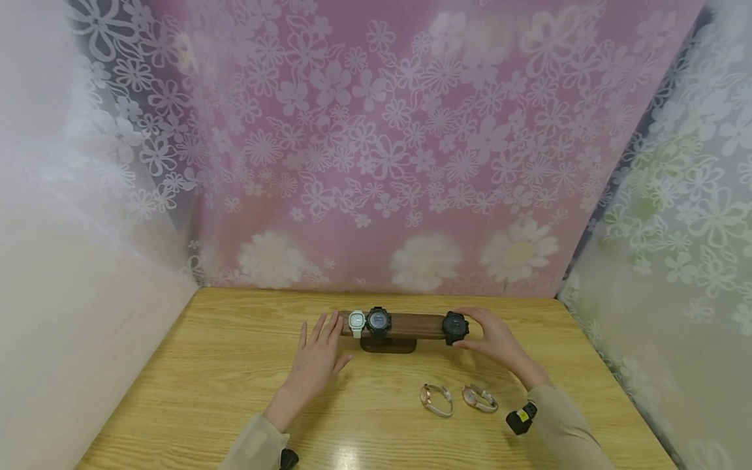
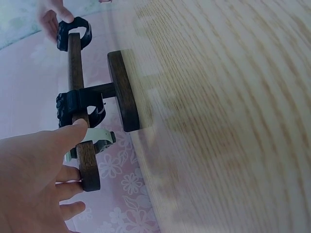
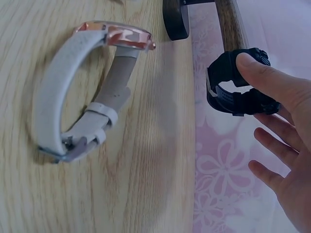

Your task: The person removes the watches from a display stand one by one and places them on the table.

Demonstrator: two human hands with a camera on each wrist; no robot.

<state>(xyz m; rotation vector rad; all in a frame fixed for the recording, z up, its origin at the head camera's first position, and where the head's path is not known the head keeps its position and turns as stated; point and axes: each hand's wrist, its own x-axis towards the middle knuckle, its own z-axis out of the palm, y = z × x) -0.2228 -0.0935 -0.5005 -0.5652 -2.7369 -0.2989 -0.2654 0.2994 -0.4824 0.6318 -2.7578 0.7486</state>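
Observation:
A dark wooden watch stand (image 1: 416, 325) has a long bar on a short foot. Near its left end sit a pale green watch (image 1: 356, 321) and a black watch (image 1: 378, 320) with a round dial. My left hand (image 1: 314, 358) has its fingers extended, the tips touching the bar's left end; in the left wrist view its thumb overlaps the bar. At the bar's right end, my right hand (image 1: 495, 339) pinches a second black watch (image 3: 233, 80) between thumb and fingers, its strap closed in a loop. The remaining fingers are spread.
Two watches with pale straps and rose-gold cases, one on the left (image 1: 437, 399) and one on the right (image 1: 480, 397), lie on the wooden table (image 1: 235, 385) before the stand. Floral curtains (image 1: 382, 163) enclose the table at the back and sides.

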